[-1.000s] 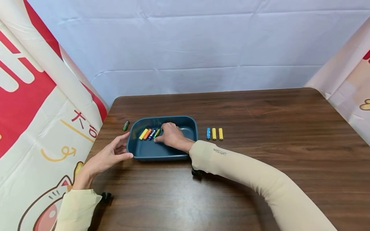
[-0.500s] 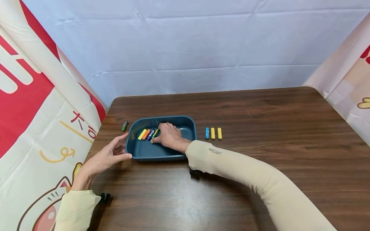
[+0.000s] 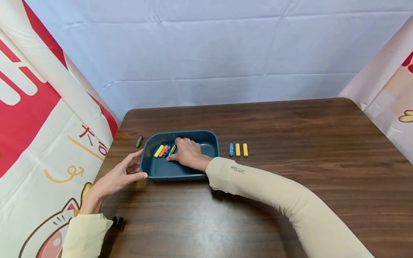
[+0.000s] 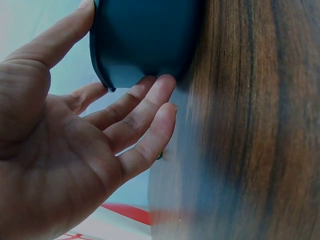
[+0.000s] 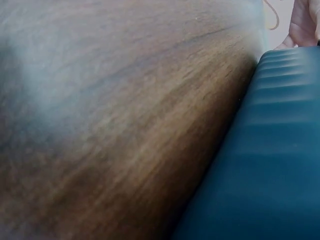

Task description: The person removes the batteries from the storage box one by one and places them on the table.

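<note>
A dark blue tray (image 3: 180, 133) sits on the brown table and holds a row of batteries: yellow (image 3: 158, 151), orange (image 3: 163, 151), dark blue (image 3: 167, 150) and green (image 3: 172, 149). My right hand (image 3: 187, 154) is inside the tray. Its thumb is at the green battery's near end and its curled fingers are at the far end. My left hand (image 3: 124, 172) rests against the tray's left wall. The left wrist view shows this hand (image 4: 75, 150) with straight fingers on the tray (image 4: 145, 35) and the thumb on its rim. The right wrist view shows only the tray wall (image 5: 260, 165) and table.
Right of the tray lie a blue battery (image 3: 231, 149) and two yellow ones (image 3: 237, 150) side by side. A dark green battery (image 3: 139, 141) lies on the table left of the tray. Printed cloth hangs along the left and right sides, white cloth behind.
My right hand has slid a little to the left in the tray, and the green battery now sits tight against the row. The left hand has stayed put.
</note>
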`<state>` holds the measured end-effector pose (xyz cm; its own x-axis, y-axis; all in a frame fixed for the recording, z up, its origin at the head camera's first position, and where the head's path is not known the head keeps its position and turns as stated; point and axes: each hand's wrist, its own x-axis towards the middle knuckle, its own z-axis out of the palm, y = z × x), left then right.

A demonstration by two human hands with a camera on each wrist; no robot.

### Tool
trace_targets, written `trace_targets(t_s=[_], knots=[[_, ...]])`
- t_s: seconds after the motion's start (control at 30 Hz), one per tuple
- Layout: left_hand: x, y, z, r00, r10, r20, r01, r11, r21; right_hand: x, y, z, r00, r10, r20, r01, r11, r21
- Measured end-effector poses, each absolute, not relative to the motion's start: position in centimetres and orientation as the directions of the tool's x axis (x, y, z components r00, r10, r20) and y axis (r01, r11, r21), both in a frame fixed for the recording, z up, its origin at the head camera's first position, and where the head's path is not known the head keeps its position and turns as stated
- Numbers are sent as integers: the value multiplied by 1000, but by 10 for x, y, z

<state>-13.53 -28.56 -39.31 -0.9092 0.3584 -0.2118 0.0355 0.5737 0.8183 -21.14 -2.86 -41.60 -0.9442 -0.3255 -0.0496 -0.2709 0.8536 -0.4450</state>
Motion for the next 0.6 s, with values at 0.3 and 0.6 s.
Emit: trace_targets(t_s=[0.3,0.6], knots=[[-134,-286,-392,-910,359,-207,45,581,813,-213,-30,-417,-939,-340,-42,-292,857,-424],[-134,-286,-393,-913,351,-207,44,590,806,-214,-30,-416,-929,-360,-81,-288,845,-450]])
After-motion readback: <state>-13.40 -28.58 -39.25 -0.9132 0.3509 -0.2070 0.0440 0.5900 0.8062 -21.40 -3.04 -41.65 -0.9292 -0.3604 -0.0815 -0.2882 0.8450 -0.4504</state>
